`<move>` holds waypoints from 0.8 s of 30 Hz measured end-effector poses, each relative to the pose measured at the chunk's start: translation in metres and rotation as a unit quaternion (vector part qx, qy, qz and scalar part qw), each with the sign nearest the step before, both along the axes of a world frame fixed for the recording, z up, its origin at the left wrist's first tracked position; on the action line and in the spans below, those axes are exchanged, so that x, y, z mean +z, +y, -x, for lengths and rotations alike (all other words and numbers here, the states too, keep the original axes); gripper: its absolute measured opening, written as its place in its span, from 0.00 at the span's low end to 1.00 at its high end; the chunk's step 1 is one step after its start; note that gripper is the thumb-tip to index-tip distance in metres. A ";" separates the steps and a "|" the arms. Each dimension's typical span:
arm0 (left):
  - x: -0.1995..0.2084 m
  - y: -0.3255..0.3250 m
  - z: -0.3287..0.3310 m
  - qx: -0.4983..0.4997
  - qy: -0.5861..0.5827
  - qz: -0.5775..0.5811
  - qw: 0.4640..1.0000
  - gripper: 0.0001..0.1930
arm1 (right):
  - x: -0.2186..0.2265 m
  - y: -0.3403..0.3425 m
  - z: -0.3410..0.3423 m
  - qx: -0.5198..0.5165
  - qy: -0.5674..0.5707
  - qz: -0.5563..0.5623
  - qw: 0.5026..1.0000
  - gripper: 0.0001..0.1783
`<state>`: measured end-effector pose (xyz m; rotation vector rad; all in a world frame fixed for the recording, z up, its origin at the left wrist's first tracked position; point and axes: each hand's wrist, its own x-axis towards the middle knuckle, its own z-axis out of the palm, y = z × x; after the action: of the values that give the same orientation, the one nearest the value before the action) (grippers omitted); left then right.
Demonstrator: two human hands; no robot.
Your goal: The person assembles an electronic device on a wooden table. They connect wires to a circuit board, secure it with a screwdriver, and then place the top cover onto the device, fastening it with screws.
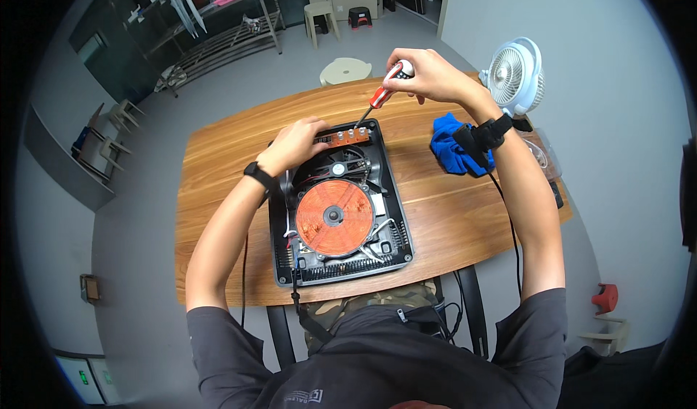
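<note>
Right fingers (401, 55) clasp a screwdriver (384, 95), left fingers (314, 124) lie parted on circuit board (348, 137); shirt (406, 358) bears lettering (303, 397).

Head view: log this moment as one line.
left hand: at left end of orange circuit board | right hand: holding red-and-white screwdriver, tip near board | open black housing: on brown wooden table

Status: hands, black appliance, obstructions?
Right hand grips red-and-white screwdriver, tip at orange circuit board. Left hand at board's left end. Rectangular black housing open, round orange coil exposed. Crumpled blue cloth aside.
</note>
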<state>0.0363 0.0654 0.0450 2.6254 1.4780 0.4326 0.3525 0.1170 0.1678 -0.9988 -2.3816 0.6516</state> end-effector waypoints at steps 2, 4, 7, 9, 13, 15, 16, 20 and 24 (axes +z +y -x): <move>0.001 0.013 -0.020 -0.014 0.002 0.018 1.000 0.25 | 0.000 0.006 -0.005 -0.002 -0.011 0.006 1.000 0.20; -0.003 0.018 -0.027 -0.031 0.006 0.026 0.999 0.26 | 0.002 0.005 -0.001 0.009 -0.032 0.004 0.999 0.19; -0.008 0.022 -0.028 -0.008 0.011 0.036 0.999 0.23 | -0.001 0.007 0.003 0.027 -0.052 0.005 0.998 0.20; -0.018 0.026 -0.025 -0.010 -0.017 0.008 1.000 0.18 | -0.001 0.007 0.006 0.008 -0.076 0.003 0.997 0.20; -0.022 0.030 -0.024 -0.022 -0.034 0.017 0.999 0.16 | -0.010 0.019 0.005 0.017 -0.087 -0.031 0.996 0.19; -0.020 0.030 -0.028 -0.010 -0.028 0.026 0.999 0.16 | -0.012 0.023 0.005 0.022 -0.089 -0.056 0.994 0.19; -0.021 0.031 -0.027 -0.012 -0.032 0.010 0.999 0.16 | -0.005 0.015 0.009 0.009 -0.101 -0.041 0.994 0.19; -0.022 0.031 -0.027 -0.006 -0.022 0.013 1.000 0.17 | -0.015 0.025 0.015 0.024 -0.111 -0.061 0.992 0.20; -0.022 0.029 -0.028 -0.009 -0.011 0.008 1.000 0.16 | -0.021 0.034 0.018 0.050 -0.114 -0.097 0.988 0.21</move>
<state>0.0644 0.0946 0.0235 2.6106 1.4444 0.4443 0.3344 0.1509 0.1470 -0.9177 -2.6483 0.3457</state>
